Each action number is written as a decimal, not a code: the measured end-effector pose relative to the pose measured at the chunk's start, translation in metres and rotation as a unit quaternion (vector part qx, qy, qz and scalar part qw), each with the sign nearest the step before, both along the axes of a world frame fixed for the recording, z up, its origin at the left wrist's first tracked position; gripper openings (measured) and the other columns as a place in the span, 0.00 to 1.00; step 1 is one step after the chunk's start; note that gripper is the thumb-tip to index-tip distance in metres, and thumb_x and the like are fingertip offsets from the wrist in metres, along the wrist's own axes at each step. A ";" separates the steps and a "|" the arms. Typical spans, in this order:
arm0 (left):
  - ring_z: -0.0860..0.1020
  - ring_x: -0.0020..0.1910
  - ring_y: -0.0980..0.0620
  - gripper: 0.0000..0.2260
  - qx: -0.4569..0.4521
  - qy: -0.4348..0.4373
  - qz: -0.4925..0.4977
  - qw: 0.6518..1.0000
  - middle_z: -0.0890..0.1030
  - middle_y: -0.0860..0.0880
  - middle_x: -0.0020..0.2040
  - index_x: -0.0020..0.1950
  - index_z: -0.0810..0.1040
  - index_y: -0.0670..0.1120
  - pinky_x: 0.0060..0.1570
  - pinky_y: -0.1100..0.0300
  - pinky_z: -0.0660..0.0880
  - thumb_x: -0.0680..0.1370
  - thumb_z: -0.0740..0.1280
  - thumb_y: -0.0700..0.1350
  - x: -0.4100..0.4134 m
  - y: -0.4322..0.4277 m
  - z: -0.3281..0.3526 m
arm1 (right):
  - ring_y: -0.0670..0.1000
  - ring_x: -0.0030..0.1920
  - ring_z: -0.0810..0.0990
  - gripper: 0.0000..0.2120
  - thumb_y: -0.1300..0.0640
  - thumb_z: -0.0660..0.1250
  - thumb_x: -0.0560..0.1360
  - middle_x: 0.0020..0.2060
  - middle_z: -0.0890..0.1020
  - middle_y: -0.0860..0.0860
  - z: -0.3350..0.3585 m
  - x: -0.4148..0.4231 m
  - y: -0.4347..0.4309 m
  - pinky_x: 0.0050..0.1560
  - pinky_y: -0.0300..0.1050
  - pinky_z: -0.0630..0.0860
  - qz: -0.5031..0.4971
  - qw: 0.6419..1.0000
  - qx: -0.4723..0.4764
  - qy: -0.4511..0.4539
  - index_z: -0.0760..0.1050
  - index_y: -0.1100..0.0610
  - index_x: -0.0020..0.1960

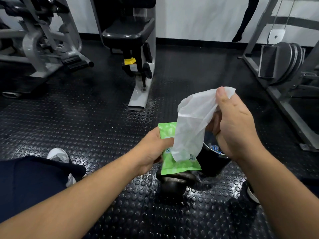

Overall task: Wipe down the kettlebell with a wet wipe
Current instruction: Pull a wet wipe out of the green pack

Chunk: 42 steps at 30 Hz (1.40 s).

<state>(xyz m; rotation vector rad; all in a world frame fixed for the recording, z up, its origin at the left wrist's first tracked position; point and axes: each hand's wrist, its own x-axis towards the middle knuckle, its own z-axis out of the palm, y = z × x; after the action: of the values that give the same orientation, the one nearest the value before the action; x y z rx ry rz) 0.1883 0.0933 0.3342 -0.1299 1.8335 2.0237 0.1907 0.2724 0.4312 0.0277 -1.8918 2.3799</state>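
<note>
The left hand (151, 149) grips a green wet-wipe pack (173, 165), its fingers curled round the pack's left edge and the thumb across its face. Up and to the right of it, the right hand (236, 125) pinches a white wet wipe (191, 125) between the thumb and the curled fingers. The sheet hangs down from that pinch and drapes over the front of the pack. Whether its lower end has come free of the pack's opening cannot be told.

The kettlebell (172, 184) stands on the floor (96, 118) directly below the left hand and the pack. It is black, with its handle uppermost, and the pack covers part of the handle from this view. Neither hand touches it, and the wipe hangs above it without contact.

Under the right hand, just beyond the kettlebell, stands a dark bin (213, 163) with a shiny rim and some blue scraps inside. The right hand and the hanging wipe hide most of it.

The floor is black rubber matting with raised studs. Near the left forearm are a knee in dark trousers (29, 180) and a white shoe (57, 155). Part of a second shoe (252, 194) shows beside the right forearm.

Well beyond the hands stands a gym machine with a black padded seat (127, 31) and a yellow knob (129, 61). A grey-framed machine (43, 40) is far to the left of the left hand. Far to the right of the right hand, a stack of weight plates (283, 61) sits on a grey frame.
</note>
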 end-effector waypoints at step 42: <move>0.84 0.50 0.46 0.21 -0.243 -0.236 0.203 0.919 0.84 0.43 0.60 0.68 0.76 0.44 0.51 0.51 0.82 0.76 0.76 0.39 -0.133 -0.162 -0.342 | 0.56 0.55 0.86 0.12 0.51 0.57 0.87 0.55 0.86 0.54 -0.224 -0.137 -0.104 0.56 0.64 0.83 0.139 0.952 0.029 -0.273 0.78 0.52 0.61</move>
<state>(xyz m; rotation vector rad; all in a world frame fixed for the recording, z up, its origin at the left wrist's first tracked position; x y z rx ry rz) 0.0554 -0.0691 -0.0076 -1.1176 2.0380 1.5146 0.0533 0.1686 0.2075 -0.4344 -2.3219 2.7245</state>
